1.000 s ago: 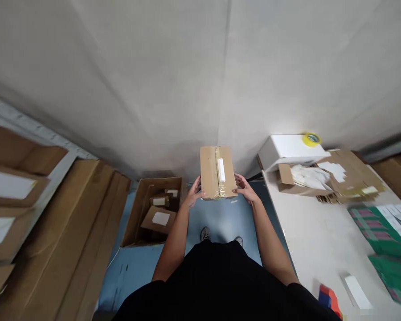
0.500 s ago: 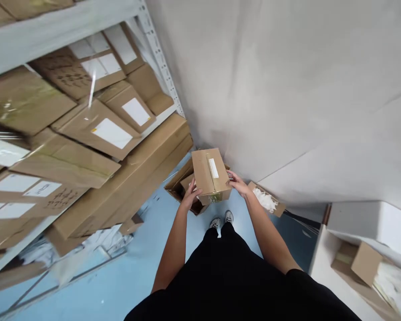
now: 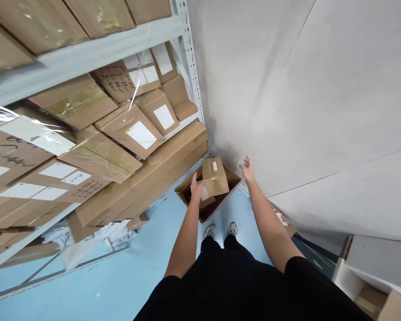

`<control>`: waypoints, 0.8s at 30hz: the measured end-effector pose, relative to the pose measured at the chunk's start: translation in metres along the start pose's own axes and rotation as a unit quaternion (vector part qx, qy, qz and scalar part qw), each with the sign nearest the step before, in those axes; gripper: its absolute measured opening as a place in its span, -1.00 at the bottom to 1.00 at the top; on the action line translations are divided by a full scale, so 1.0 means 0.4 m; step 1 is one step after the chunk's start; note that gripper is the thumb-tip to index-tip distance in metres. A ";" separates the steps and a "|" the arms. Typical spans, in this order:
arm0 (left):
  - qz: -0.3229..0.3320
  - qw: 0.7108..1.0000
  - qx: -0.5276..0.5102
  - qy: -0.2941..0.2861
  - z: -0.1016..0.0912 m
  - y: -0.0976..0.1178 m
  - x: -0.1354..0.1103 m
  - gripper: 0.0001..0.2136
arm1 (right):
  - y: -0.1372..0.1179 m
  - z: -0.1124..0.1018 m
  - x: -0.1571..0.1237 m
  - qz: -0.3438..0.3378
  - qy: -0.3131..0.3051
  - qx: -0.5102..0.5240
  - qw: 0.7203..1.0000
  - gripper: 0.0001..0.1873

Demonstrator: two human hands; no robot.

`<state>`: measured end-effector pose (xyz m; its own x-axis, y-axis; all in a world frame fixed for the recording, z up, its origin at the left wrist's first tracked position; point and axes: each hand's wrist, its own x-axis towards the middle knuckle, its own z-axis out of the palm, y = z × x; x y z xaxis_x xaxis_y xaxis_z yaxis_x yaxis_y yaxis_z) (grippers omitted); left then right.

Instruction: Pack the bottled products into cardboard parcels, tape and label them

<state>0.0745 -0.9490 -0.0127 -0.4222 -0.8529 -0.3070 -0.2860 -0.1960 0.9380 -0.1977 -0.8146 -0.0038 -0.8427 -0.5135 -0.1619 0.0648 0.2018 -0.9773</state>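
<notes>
A small taped cardboard box (image 3: 215,177) with a white label is at the mouth of a larger open carton (image 3: 234,183) on the floor. Whether it rests on the contents or is still dropping, I cannot tell. Beside its left side is my left hand (image 3: 196,187), fingers extended and not wrapped round it; contact is unclear. My right hand (image 3: 247,170) is off to the right of the box, near the wall, with its fingers spread and nothing in them. Another cardboard piece (image 3: 207,201) with a white label lies inside the carton, partly hidden.
A metal rack (image 3: 191,62) on the left holds several labelled boxes (image 3: 142,133). A long carton (image 3: 153,178) lies beneath its lower shelf. The grey wall (image 3: 287,111) rises ahead. At right are a small box (image 3: 284,219) and a white cabinet (image 3: 381,258). My shoes (image 3: 233,229) stand on blue floor.
The small box has left the grip of both hands and gone down into the larger carton's opening. My right hand has moved away to the right; the view has shifted too.
</notes>
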 end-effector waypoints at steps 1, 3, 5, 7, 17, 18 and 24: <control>-0.008 1.000 0.001 0.017 -0.004 -0.001 -0.001 -0.22 | -0.020 -0.012 0.011 -0.019 0.007 -0.006 1.000 -0.11; -0.010 1.000 -0.003 0.028 -0.021 0.000 -0.006 -0.26 | -0.054 -0.036 0.002 -0.061 -0.001 -0.009 0.998 -0.16; 0.005 1.000 -0.010 0.011 -0.040 0.007 -0.008 -0.30 | -0.078 -0.046 -0.042 -0.093 -0.017 -0.008 0.995 -0.19; 0.022 1.000 -0.019 -0.006 -0.053 0.021 -0.002 -0.33 | -0.091 -0.038 -0.106 -0.100 -0.023 0.001 0.995 -0.21; 0.112 0.974 -0.075 -0.179 0.011 0.097 0.013 -0.35 | -0.115 -0.015 -0.385 -0.046 0.011 0.010 0.999 -0.29; 0.119 0.970 -0.073 -0.196 0.029 0.103 0.003 -0.34 | -0.118 -0.030 -0.408 -0.045 0.025 0.013 0.999 -0.30; 0.160 0.930 -0.048 -0.328 0.191 0.157 -0.111 -0.36 | -0.124 -0.196 -0.562 -0.058 0.134 0.038 0.989 -0.36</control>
<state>0.0097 -0.8863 0.0475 -0.9149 -0.4034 -0.0124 0.0095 -0.0522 0.9986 -0.0535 -0.6441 0.0919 -0.9574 -0.2882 -0.0162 -0.0093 0.0868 -0.9962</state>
